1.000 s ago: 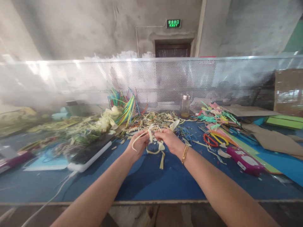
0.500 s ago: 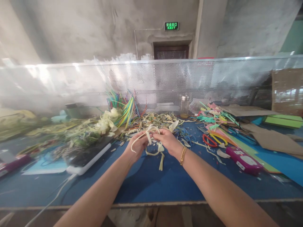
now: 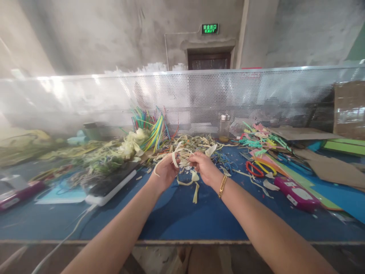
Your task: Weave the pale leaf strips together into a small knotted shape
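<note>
My left hand (image 3: 164,170) and my right hand (image 3: 205,166) meet above the blue tabletop (image 3: 182,217), both pinched on thin cream-coloured strips (image 3: 179,155) that loop between them. One strip curls down from my left fingers. More cream strip offcuts (image 3: 193,182) lie on the table just below the hands. A gold bracelet (image 3: 222,186) sits on my right wrist. Behind the hands is a heap of mixed cream and green strip scraps (image 3: 196,143).
A white tablet-like device (image 3: 110,185) lies at the left, a bundle of coloured strips (image 3: 152,127) behind it. Red-and-yellow scissors (image 3: 258,167), a pink device (image 3: 295,193), a small jar (image 3: 224,127), cardboard (image 3: 327,167) and a perforated metal screen (image 3: 182,95) stand to the right and back.
Both hands have risen slightly and drawn a little apart, pulling the cream strips between them. The rest of the table is unchanged.
</note>
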### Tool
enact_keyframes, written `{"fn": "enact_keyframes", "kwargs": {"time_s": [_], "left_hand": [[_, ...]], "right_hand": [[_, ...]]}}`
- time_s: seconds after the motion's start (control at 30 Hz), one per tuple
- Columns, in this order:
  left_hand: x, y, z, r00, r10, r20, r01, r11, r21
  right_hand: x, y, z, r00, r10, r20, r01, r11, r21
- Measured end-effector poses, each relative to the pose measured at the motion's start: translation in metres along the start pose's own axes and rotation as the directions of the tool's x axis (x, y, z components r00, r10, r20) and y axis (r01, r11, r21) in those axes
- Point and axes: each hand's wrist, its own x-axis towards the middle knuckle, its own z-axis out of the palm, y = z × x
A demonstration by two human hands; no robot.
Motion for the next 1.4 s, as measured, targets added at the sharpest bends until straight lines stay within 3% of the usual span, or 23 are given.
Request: {"fn": "enact_keyframes", "kwargs": {"time_s": [0.07,0.17,0.23,0.3,0.4,0.5,0.67,1.4], "left_hand": [[0.001,0.001,-0.001,1.0,0.021,0.001,-0.021,1.0,-0.01],[0.002,0.0,-0.003,0.996,0.088,0.003,-0.088,0.995,0.056],[0.001,-0.002,-0.004,0.986,0.168,0.02,-0.169,0.968,0.186],[0.0,-0.005,-0.005,0.966,0.251,0.052,-0.254,0.905,0.34],[-0.002,-0.007,-0.006,0.941,0.318,0.115,-0.334,0.815,0.474],[-0.003,-0.007,-0.006,0.931,0.322,0.171,-0.363,0.774,0.518],[-0.003,-0.007,-0.006,0.926,0.318,0.203,-0.377,0.758,0.532],[-0.001,-0.006,-0.005,0.932,0.332,0.145,-0.362,0.837,0.41]], "right_hand": [[0.003,0.003,-0.004,1.0,-0.006,-0.007,0.005,0.998,-0.065],[0.009,0.008,-0.013,0.991,-0.109,-0.077,0.081,0.949,-0.303],[0.014,0.008,-0.019,0.941,-0.263,-0.215,0.158,0.9,-0.405],[0.015,0.004,-0.022,0.878,-0.414,-0.239,0.268,0.84,-0.472],[0.01,-0.007,-0.021,0.858,-0.502,-0.105,0.375,0.753,-0.54],[-0.001,-0.018,-0.015,0.811,-0.579,0.081,0.496,0.607,-0.621],[-0.006,-0.017,-0.011,0.792,-0.566,0.228,0.538,0.471,-0.699],[-0.015,-0.016,-0.003,0.701,-0.622,0.348,0.521,0.113,-0.846]]}}
